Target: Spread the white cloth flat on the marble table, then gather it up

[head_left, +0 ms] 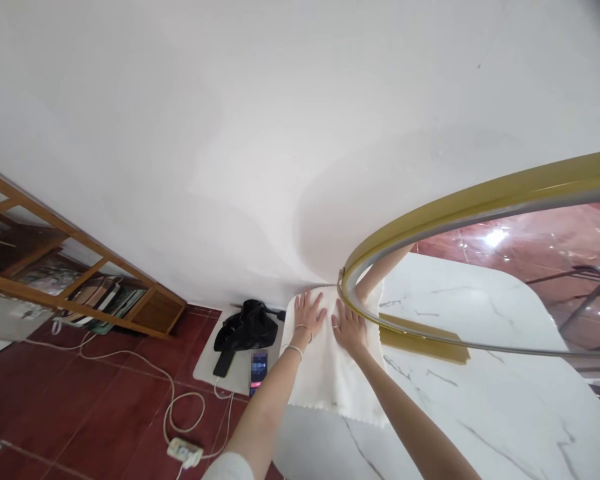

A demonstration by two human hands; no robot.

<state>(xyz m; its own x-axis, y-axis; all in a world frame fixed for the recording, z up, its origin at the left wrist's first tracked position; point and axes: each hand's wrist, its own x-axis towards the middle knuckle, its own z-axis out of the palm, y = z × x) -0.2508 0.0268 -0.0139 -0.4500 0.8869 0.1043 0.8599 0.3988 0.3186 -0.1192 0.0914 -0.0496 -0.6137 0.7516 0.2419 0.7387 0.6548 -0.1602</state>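
A white cloth [325, 373] with a scalloped edge lies over the end of a white marble-patterned table [430, 400]. My left hand [310, 313] rests flat on the cloth, fingers spread and holding nothing. Beside it, my right hand [350, 327] also lies palm down on the cloth with its fingers stretched out, close to the lower edge of a mirror. That large round mirror has a gold frame [405, 230] and rises at the right; part of my arm shows in its glass. A gold flat piece [425, 340] is at the mirror's foot.
A black bag [250, 327], a dark phone [224, 364] and a lit phone [258, 372] lie on a pale surface left of the table. On the red tiled floor are cables and a power strip [184, 452]. A wooden shelf [105, 293] stands along the white wall [230, 133].
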